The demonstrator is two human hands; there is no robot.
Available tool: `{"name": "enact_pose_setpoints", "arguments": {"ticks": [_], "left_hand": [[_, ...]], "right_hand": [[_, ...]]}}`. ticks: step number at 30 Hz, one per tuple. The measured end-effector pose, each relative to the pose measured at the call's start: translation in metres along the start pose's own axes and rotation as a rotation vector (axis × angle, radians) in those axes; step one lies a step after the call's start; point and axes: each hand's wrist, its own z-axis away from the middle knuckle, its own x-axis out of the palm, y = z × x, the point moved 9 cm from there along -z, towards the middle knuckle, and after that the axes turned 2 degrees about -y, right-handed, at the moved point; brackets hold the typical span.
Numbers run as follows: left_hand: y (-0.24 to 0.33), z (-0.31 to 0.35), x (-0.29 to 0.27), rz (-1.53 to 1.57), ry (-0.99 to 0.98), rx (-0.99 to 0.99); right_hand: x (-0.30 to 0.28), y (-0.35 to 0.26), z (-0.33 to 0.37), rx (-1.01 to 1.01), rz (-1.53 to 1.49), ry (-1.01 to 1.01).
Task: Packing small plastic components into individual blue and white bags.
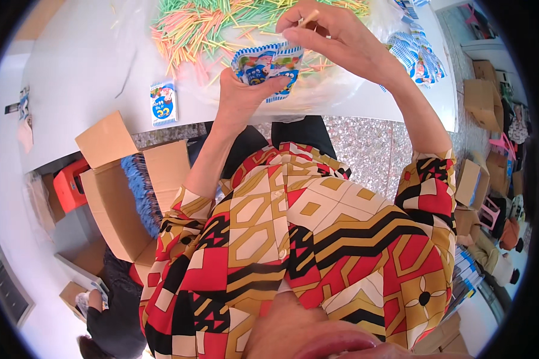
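My left hand (241, 90) grips a small blue-and-white printed packet (268, 64) from below, above the white table's near edge. My right hand (329, 33) is over the packet's top, fingers pinched on a thin stick at its mouth. Just beyond lies a big heap of thin coloured sticks (209, 24) in green, yellow, pink and orange, spread on clear plastic sheet. My patterned red, gold and black sleeves fill the lower picture.
One more packet (162, 103) lies flat on the white table (84, 72) at left; a pile of the same packets (418, 51) is at right. An open cardboard box (123, 197) with stacked packets stands on the floor at left. More boxes line the right side.
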Motion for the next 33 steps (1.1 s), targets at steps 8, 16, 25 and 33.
{"name": "enact_pose_setpoints", "arguments": {"ticks": [8,16,25,33], "left_hand": [[-0.001,-0.005,0.003,0.045,-0.003,-0.035],[-0.003,-0.005,0.004,0.015,-0.032,-0.032],[-0.001,-0.008,0.012,0.063,-0.087,-0.011],[-0.001,-0.010,0.010,0.163,-0.056,0.003]], "right_hand": [[-0.003,-0.003,0.006,-0.191,0.146,0.126],[-0.004,0.007,0.002,-0.021,-0.263,-0.025],[0.007,0.001,0.010,-0.022,-0.211,-0.149],[0.009,-0.001,0.033,-0.283,0.227,0.063]]}}
